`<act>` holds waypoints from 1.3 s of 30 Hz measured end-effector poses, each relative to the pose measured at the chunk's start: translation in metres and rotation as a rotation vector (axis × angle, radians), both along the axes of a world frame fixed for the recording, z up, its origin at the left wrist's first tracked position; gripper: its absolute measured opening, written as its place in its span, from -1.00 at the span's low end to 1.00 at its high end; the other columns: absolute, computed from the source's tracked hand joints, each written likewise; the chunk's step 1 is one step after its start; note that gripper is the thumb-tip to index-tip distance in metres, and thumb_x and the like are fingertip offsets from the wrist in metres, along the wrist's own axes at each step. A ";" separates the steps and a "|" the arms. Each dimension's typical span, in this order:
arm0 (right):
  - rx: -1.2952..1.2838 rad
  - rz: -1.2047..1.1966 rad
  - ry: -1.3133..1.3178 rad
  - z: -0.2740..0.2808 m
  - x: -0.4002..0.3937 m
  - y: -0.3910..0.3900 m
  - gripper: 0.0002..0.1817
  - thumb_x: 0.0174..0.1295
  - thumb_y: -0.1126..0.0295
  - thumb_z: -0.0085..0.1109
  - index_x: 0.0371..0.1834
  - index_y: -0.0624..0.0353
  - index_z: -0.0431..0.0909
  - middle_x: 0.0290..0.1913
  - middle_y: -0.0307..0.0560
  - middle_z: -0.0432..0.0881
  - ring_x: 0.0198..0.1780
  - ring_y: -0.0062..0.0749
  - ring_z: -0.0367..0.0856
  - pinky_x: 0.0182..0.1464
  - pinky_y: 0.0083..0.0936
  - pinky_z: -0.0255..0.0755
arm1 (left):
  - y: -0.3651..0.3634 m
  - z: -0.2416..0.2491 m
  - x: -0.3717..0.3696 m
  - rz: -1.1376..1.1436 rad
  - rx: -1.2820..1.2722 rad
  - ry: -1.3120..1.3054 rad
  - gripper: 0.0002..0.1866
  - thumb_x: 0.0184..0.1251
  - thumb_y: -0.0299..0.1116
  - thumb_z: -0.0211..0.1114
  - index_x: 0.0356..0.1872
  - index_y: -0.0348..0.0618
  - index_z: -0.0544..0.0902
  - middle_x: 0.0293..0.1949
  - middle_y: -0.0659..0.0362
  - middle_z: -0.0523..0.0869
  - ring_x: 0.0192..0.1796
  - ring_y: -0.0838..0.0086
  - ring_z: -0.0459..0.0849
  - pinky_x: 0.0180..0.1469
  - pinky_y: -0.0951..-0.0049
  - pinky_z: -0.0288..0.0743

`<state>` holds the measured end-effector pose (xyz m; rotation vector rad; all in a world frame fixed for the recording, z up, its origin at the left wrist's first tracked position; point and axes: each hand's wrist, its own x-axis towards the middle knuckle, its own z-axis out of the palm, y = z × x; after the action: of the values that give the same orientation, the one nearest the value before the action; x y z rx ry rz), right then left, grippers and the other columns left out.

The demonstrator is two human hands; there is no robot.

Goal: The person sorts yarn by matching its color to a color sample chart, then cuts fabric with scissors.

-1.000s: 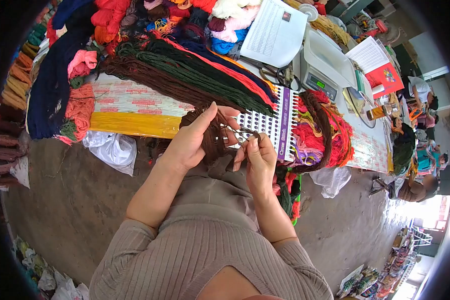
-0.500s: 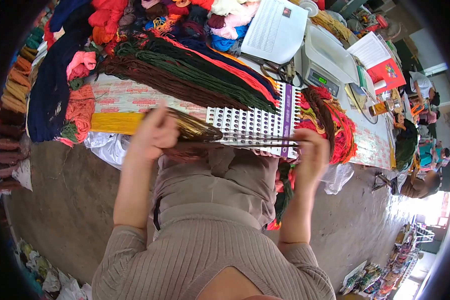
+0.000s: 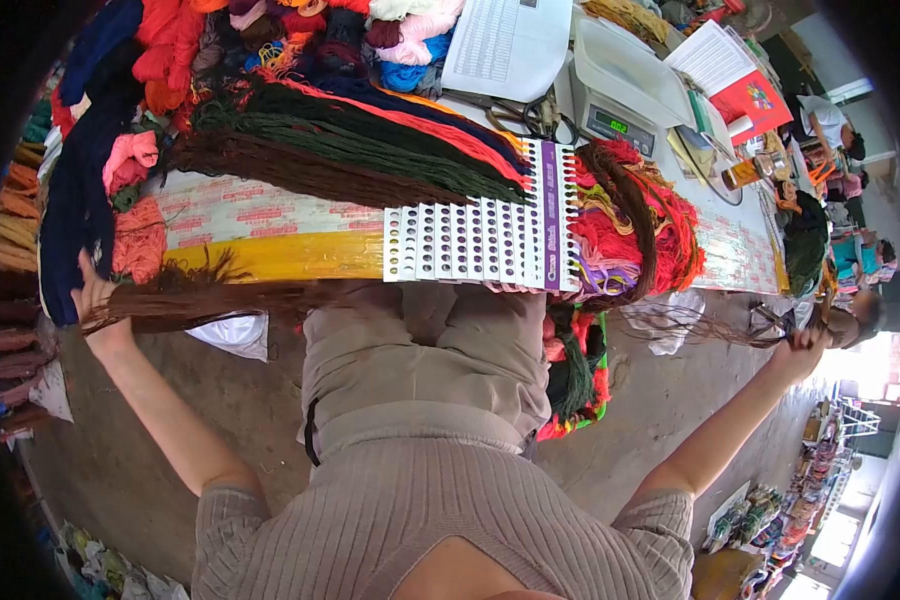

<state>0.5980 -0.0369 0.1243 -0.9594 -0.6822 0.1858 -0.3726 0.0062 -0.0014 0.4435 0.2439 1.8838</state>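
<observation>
Both arms are spread wide. My left hand (image 3: pixel 100 305), at the far left by the navy yarn (image 3: pixel 75 190), has its fingers apart around the end of a long brown yarn bundle (image 3: pixel 210 302) along the table's front edge. At the far right my right hand (image 3: pixel 802 352) is closed on thin brown strands (image 3: pixel 690 322) that stretch out in the air. A white card with rows of holes and a purple strip (image 3: pixel 551 215) lies at the table's middle. Black, green, brown and coral yarns (image 3: pixel 340 130) lie with their ends against it.
A scale (image 3: pixel 618 125) with a white tray, scissors (image 3: pixel 542 118), a printed sheet (image 3: pixel 505 45) and a glass jar (image 3: pixel 753 172) are on the table (image 3: pixel 260 205). Red and multicoloured yarn (image 3: pixel 670 225) lies right of the card. Other people are at the far right.
My hands have moved far apart, the left one to the left and the right one to the right. The brown strands between them are now spread out in length.
</observation>
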 end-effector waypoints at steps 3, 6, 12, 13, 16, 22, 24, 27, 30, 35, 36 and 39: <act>-0.338 0.018 -0.140 -0.012 -0.113 0.055 -0.78 0.30 0.34 -0.05 -0.17 0.21 0.54 -0.49 -0.37 0.43 -0.50 -0.70 0.29 -0.43 -0.71 0.23 | 0.031 0.017 0.106 -0.225 -0.059 0.024 -0.52 0.44 -0.27 -0.05 0.29 -0.27 0.21 -0.53 0.34 0.40 -0.59 0.72 0.25 -0.52 0.65 0.19; -0.560 0.377 -0.580 -0.070 -0.206 0.096 -0.76 0.26 0.40 0.10 -0.02 0.18 0.54 -0.22 -0.25 0.59 -0.30 -0.64 0.48 -0.23 -0.67 0.40 | 0.056 0.017 0.235 -0.405 -0.224 0.039 -0.65 0.42 -0.32 0.05 0.14 -0.25 0.44 -0.40 0.29 0.53 -0.52 0.77 0.30 -0.49 0.71 0.20; -0.754 0.890 -0.690 -0.143 -0.341 0.135 -0.74 0.17 0.49 0.12 -0.08 0.26 0.39 -0.51 -0.12 0.59 -0.51 -0.53 0.54 -0.42 -0.58 0.42 | 0.080 -0.002 0.357 -0.305 -0.065 1.297 -0.63 0.46 -0.17 -0.03 -0.06 -0.27 0.58 -0.17 0.12 0.66 -0.14 0.48 0.61 -0.10 0.49 0.47; -0.776 0.913 -0.651 -0.159 -0.344 0.142 -0.79 0.18 0.47 0.13 -0.13 0.27 0.45 -0.52 -0.13 0.59 -0.52 -0.55 0.53 -0.43 -0.59 0.41 | 0.081 0.003 0.370 -0.510 -0.151 1.091 -0.60 0.47 -0.12 -0.05 0.00 -0.25 0.55 -0.08 0.12 0.63 -0.15 0.51 0.61 -0.16 0.55 0.48; -0.888 0.877 -0.548 -0.186 -0.349 0.152 -0.85 0.18 0.41 0.13 -0.28 0.26 0.60 -0.57 -0.18 0.58 -0.57 -0.60 0.50 -0.47 -0.60 0.37 | 0.095 -0.022 0.393 -0.991 -0.493 0.592 -0.50 0.46 -0.01 -0.10 0.20 -0.16 0.39 0.07 0.10 0.54 -0.10 0.41 0.65 -0.23 0.52 0.53; -0.820 0.824 -0.668 -0.194 -0.347 0.153 -0.85 0.24 0.42 0.10 -0.29 0.29 0.58 -0.57 -0.27 0.55 -0.59 -0.71 0.42 -0.53 -0.69 0.29 | 0.107 -0.021 0.416 -1.092 -0.750 0.552 -0.57 0.45 -0.08 -0.03 0.16 -0.15 0.40 0.00 0.19 0.58 -0.11 0.43 0.68 -0.34 0.54 0.48; -0.803 0.810 -0.666 -0.193 -0.348 0.153 -0.85 0.23 0.42 0.10 -0.30 0.30 0.57 -0.57 -0.27 0.55 -0.59 -0.71 0.41 -0.54 -0.69 0.29 | 0.114 -0.026 0.422 -1.084 -0.758 0.579 -0.62 0.42 -0.09 0.04 0.06 -0.15 0.47 -0.10 0.23 0.59 -0.24 0.49 0.66 -0.41 0.55 0.45; -0.869 0.770 -0.615 -0.184 -0.352 0.152 -0.85 0.18 0.41 0.16 -0.31 0.29 0.58 -0.57 -0.27 0.55 -0.56 -0.70 0.44 -0.51 -0.70 0.30 | 0.122 -0.041 0.430 -1.034 -0.667 0.796 -0.74 0.39 -0.17 0.09 -0.14 -0.15 0.54 -0.25 0.23 0.60 -0.44 0.61 0.58 -0.61 0.64 0.30; -0.839 0.785 -0.679 -0.190 -0.350 0.155 -0.85 0.15 0.42 0.17 -0.32 0.30 0.57 -0.55 -0.27 0.56 -0.52 -0.70 0.46 -0.47 -0.70 0.32 | 0.128 -0.045 0.440 -0.885 -0.554 1.048 -0.83 0.33 -0.28 0.13 -0.26 -0.15 0.55 -0.40 0.25 0.65 -0.60 0.67 0.51 -0.69 0.64 0.18; -0.862 0.978 -0.481 -0.194 -0.340 0.173 -0.78 0.07 0.33 0.20 -0.35 0.29 0.59 -0.53 -0.18 0.61 -0.52 -0.59 0.54 -0.43 -0.61 0.39 | 0.142 -0.052 0.449 -0.897 -0.575 1.094 -0.84 0.26 -0.34 0.14 -0.46 -0.16 0.57 -0.52 0.27 0.64 -0.68 0.70 0.45 -0.70 0.63 0.13; -0.912 1.023 -0.470 -0.189 -0.339 0.175 -0.76 0.07 0.31 0.21 -0.31 0.28 0.57 -0.53 -0.20 0.60 -0.50 -0.61 0.54 -0.44 -0.62 0.39 | 0.142 -0.054 0.450 -0.899 -0.572 1.095 -0.84 0.26 -0.34 0.14 -0.46 -0.16 0.57 -0.52 0.27 0.64 -0.68 0.70 0.45 -0.70 0.63 0.13; -0.969 0.957 -0.591 -0.189 -0.343 0.170 -0.71 0.06 0.25 0.20 -0.22 0.18 0.49 -0.52 -0.20 0.60 -0.50 -0.51 0.56 -0.42 -0.54 0.38 | 0.143 -0.068 0.445 -0.771 -0.343 1.429 -0.84 0.25 -0.33 0.13 -0.43 -0.20 0.56 -0.56 0.24 0.61 -0.71 0.65 0.46 -0.67 0.62 0.27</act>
<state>0.2552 0.1334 -0.0650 -1.5544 -1.6513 1.1908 0.0722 0.1496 -0.0690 1.3474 1.1144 0.4877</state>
